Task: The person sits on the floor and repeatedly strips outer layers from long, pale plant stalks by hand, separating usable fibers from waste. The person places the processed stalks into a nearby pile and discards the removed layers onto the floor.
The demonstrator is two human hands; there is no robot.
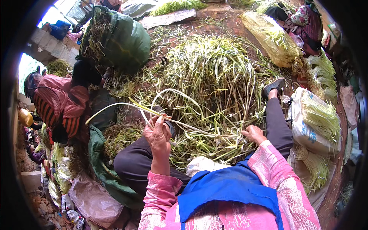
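Long pale leafy stalks (120,104), green to white, run through my left hand (158,129), whose fingers are closed on them. One stalk arches up and back down beyond the hand. Another stretches right across the pile to my right hand (254,134), which has its thumb and fingertips at that stalk's thin end. Between my legs lies a loose heap of stalks and yellowish leaves (212,146). Just beyond it rises a large pile of the same stalks (210,69), green on top and brown with dry roots or stems lower down. A blue apron (227,184) covers my lap.
A person in a checked top (63,95) bends at the left beside a big green sack (126,40). At the right, bundled pale stalks (319,115) lie on a white sack (310,135). Behind them are a yellow sack (270,37) and another seated person (307,26).
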